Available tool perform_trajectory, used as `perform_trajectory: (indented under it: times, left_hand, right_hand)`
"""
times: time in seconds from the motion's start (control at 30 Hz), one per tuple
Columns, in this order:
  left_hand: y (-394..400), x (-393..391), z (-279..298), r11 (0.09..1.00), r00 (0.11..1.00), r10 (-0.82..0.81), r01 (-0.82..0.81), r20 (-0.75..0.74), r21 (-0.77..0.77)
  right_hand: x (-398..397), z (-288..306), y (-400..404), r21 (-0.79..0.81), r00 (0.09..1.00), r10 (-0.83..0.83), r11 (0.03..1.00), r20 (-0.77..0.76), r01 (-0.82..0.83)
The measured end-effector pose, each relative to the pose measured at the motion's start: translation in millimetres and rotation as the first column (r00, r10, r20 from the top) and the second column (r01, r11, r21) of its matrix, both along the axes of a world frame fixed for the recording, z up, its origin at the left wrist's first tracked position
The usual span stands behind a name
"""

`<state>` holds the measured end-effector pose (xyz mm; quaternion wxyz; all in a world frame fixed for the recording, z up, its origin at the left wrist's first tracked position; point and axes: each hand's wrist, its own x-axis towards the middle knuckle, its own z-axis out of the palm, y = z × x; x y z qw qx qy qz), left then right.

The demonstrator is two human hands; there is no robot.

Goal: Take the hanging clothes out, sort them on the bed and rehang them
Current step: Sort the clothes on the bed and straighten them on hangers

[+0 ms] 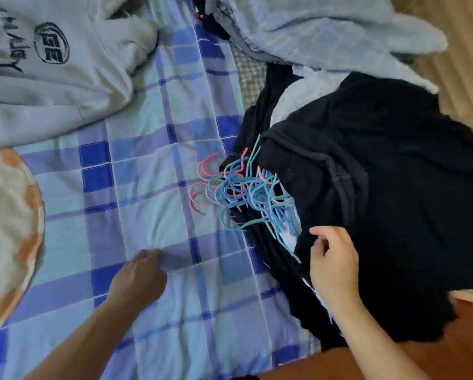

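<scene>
A heap of dark clothes (380, 187) lies on the right side of the bed, still on their hangers. Several pink, blue and teal hanger hooks (243, 187) stick out of the pile to the left. My right hand (332, 259) rests on the near edge of the pile, fingers curled and pinching the black cloth just below the hooks. My left hand (139, 278) presses on the checked bedsheet (147, 165), fingers bent, holding nothing. A grey hoodie (51, 72) with a dark printed logo is spread at the top left.
A light blue fleecy garment (326, 26) lies at the top right behind the dark pile. A round cream cushion with orange patches (7, 229) sits at the left edge. The wooden bed frame (449, 352) shows at bottom right, with floor beyond.
</scene>
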<state>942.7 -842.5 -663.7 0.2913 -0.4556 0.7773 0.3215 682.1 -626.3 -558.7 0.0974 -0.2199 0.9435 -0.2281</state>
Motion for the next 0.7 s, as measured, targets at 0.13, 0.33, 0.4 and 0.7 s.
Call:
perform_trajectory:
  times: [0.13,0.33,0.4,0.7]
  left_hand:
    - [47.3,-14.4,-0.2,0.992,0.989,-0.126,0.126,0.073,0.0]
    - [13.2,-19.7,19.8,0.96,0.963,-0.209,0.168,0.171,0.226]
    - [1.6,-13.2,39.2,0.97,0.97,-0.164,0.125,0.178,0.208]
    - [47.4,-42.9,202.0,0.772,0.729,0.621,-0.504,-0.289,0.388]
  right_hand:
    - [9.1,-15.0,-5.2,0.121,0.979,0.187,0.977,-0.083,-0.177]
    - [26.7,-23.8,-4.0,0.293,0.876,0.482,0.84,-0.016,-0.457]
    - [28.8,-18.6,3.2,0.277,0.881,0.47,0.841,0.05,-0.465]
    - [-43.9,133.7,24.4,-0.308,0.933,-0.137,0.919,0.334,0.245]
